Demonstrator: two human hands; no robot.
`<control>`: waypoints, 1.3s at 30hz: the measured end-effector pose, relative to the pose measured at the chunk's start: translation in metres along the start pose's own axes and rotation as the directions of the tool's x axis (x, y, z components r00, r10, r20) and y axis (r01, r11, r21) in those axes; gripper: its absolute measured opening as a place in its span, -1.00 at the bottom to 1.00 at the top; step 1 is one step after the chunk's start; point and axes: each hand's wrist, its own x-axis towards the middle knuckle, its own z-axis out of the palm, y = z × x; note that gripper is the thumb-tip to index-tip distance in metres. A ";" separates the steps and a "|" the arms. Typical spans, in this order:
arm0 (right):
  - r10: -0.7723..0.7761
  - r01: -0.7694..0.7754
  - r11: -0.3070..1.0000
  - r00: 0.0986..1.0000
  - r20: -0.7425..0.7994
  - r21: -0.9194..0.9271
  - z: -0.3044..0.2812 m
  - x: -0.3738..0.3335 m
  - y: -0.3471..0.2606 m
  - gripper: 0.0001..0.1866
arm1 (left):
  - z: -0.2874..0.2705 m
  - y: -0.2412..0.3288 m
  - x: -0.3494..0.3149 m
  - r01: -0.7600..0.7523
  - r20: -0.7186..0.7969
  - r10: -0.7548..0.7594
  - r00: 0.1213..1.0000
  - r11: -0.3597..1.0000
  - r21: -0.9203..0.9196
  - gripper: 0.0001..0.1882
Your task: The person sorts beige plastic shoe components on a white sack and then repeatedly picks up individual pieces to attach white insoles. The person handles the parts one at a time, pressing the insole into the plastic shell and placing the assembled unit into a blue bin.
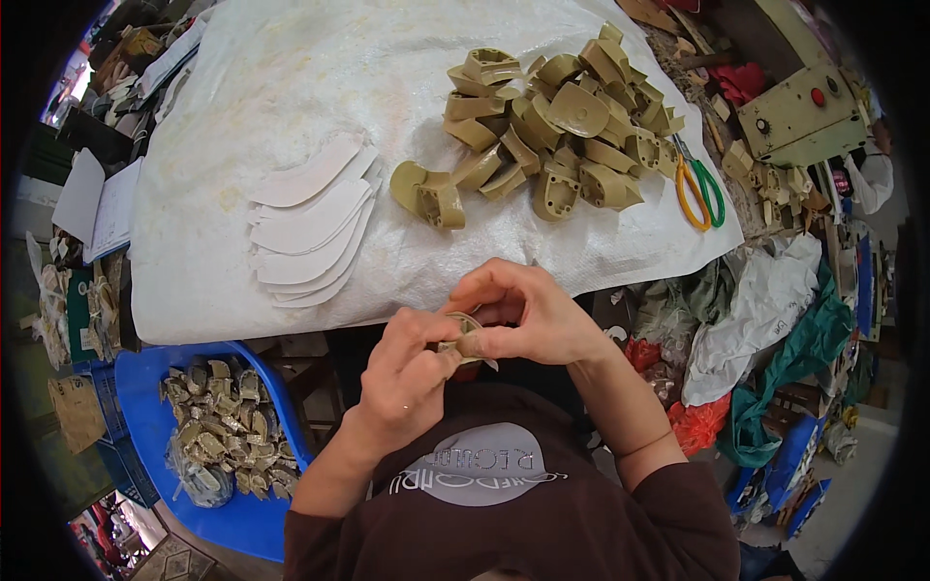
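Note:
Close in front of my chest, just off the table's near edge, both hands are closed on one small shoe heel (pixel 468 327). My left hand (pixel 402 373) pinches its left side, while the fingers and thumb of my right hand (pixel 523 312) curl around the other side. Much of the piece is hidden by fingers; a pale curved edge shows. A pile of khaki plastic shoe heels (pixel 581 111) lies beyond my hands to the right. Two loose heels (pixel 438 205) sit nearer. Left of them is a fanned stack of white curved sheet pieces (pixel 315 228).
A white woven sheet (pixel 232 107) covers the table. Scissors (pixel 699 194) with orange and green handles lie at its right edge. A blue tub (pixel 145 426) holding several glittery heels stands lower left. A control box (pixel 804 114) and plastic bags (pixel 760 320) are at right.

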 end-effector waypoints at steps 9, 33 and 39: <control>-0.601 0.554 0.707 0.798 0.040 -0.439 0.002 0.002 0.012 -0.67 | 0.009 0.010 -0.004 0.343 -0.220 -0.509 0.832 0.784 -0.518 -0.83; -0.333 0.313 0.929 0.939 -0.081 -0.195 0.001 -0.004 0.005 -0.43 | 0.001 0.002 0.002 0.049 -0.174 -0.034 0.984 0.995 0.082 -0.84; -0.575 0.514 0.760 0.817 -0.044 -0.397 -0.005 -0.005 0.010 -0.22 | 0.000 -0.004 -0.005 -0.029 -0.175 0.019 0.984 0.998 -0.052 -0.69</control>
